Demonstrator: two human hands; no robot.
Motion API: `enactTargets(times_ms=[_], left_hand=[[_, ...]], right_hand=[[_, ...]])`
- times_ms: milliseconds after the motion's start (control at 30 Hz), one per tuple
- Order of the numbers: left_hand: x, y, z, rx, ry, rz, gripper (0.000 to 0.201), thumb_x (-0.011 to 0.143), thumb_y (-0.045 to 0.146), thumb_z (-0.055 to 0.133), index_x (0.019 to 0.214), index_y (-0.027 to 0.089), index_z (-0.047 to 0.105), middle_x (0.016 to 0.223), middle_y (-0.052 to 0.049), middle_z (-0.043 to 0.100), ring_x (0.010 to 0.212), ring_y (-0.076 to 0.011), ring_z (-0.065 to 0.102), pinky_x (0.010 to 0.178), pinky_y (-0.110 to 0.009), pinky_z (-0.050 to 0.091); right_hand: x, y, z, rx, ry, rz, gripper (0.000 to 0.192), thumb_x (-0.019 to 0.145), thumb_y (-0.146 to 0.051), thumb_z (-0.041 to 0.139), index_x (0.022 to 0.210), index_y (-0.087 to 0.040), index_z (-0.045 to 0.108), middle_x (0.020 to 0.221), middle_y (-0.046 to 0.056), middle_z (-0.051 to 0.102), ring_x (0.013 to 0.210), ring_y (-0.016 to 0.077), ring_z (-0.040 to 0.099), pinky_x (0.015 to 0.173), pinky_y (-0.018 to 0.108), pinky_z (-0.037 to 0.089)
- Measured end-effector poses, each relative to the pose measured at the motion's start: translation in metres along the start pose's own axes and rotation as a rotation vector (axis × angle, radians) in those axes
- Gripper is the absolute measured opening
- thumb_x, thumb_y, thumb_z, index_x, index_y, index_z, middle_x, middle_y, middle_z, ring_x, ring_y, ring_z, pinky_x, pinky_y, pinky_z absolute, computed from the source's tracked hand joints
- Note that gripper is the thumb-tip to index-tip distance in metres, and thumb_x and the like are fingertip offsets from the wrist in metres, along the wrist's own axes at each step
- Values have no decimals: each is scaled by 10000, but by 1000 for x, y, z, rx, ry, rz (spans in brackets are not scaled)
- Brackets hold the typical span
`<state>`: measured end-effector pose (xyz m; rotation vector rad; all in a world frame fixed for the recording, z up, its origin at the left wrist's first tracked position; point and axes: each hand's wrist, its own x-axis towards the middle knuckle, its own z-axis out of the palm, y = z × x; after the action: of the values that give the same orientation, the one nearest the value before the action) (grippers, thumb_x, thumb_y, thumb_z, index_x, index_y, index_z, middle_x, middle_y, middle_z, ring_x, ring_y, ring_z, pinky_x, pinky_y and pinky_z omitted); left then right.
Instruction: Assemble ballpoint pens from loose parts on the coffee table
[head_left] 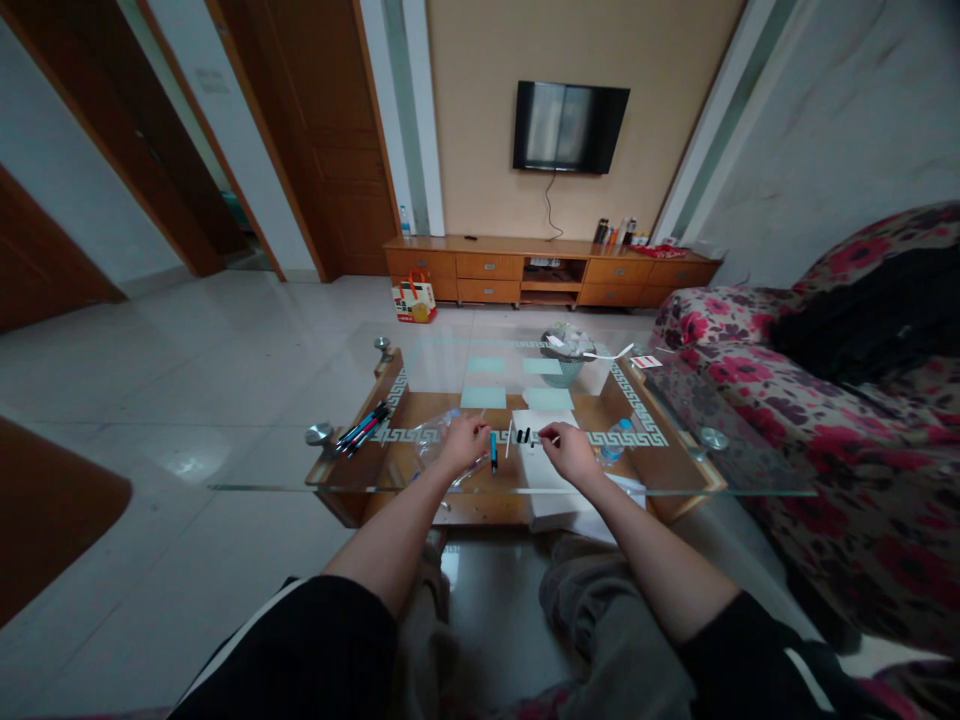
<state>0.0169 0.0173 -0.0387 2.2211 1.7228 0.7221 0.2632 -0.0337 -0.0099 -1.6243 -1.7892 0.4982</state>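
Small details lost, edges cropped
Anything pinched in the person's left fingers (478, 428) or right fingers (551, 432) is too small to tell, as is the exact shape of the black pieces (523, 436) between them. The left hand hides part of the clear plastic bag (431, 440). Lettering on the carrier bag (414, 303) cannot be read. The right edge cuts off the sofa (757, 392), the bottom edge both sleeves (307, 650).

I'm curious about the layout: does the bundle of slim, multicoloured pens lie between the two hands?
No, the bundle of pens lies on the clear glass tabletop left of the left hand.
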Motion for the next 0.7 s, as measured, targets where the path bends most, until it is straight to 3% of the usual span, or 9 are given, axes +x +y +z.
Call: enactTargets(times_ms=[167,333,433,533,700], left_hand=[[-5,-17,-15,146,58,136,296,938,371,510,1126,207,669,1191,-123,626,1131,-271,555,976,-420,414],[-10,-37,-21,235,17,99,501,974,478,404,1401,232,494,1525,-108,419,1404,-271,359,1151,-433,271],[-13,-49,-21,275,-30,38,613,971,557,334,1484,230,406,1609,-74,287,1492,-265,203,1209,-446,148],[-16,-59,-21,289,-70,-46,682,955,619,275,1532,257,328,1644,-28,182,1521,-263,99,1222,-462,78],[-16,-67,-19,278,-154,-89,719,934,673,243,1559,316,247,1654,8,110,1525,-279,67,1214,-511,61]], right_hand=[[4,22,-11,-146,88,40,244,889,-230,523,1052,-154,689,1049,113,666,974,225,617,947,332,448],[-1,41,-10,-394,96,117,474,942,-372,497,1359,-150,533,1398,202,474,1244,334,471,1070,458,348],[-4,49,-7,-493,38,171,564,976,-466,414,1482,-217,396,1583,159,262,1410,373,273,1108,565,260],[-3,55,-4,-546,-8,181,609,994,-537,324,1535,-257,307,1643,107,120,1487,352,97,1141,607,155],[-2,62,4,-566,-77,162,639,986,-611,272,1550,-310,271,1654,79,94,1500,345,62,1146,636,86]])
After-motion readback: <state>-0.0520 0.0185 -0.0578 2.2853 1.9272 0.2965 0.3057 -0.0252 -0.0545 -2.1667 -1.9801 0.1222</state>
